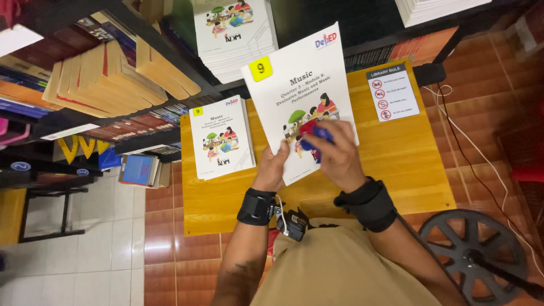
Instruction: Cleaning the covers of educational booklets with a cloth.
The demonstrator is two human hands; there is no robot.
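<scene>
Head view showed your left hand (272,168) pinching the lower left edge of a white booklet (300,85), fingers closed on the paper, so the booklet stood lifted above the yellow table (396,164) and tilted toward you. Your right hand (339,156) lay over the lower right part of that booklet's cover, curled shut around a small blue and red object (316,135) that you pressed against the printed picture; what kind of object it was could not be told. Left of the held booklet, a stack of matching booklets (222,139) rested flat on the table. Right of the booklet, a white rule sheet with red signs (392,93) lay stuck to the table top. Beyond the booklet, shelves held another pile of booklets (235,39), and further left of it leaned yellow-edged books (107,73). Both your wrists wore black bands.
</scene>
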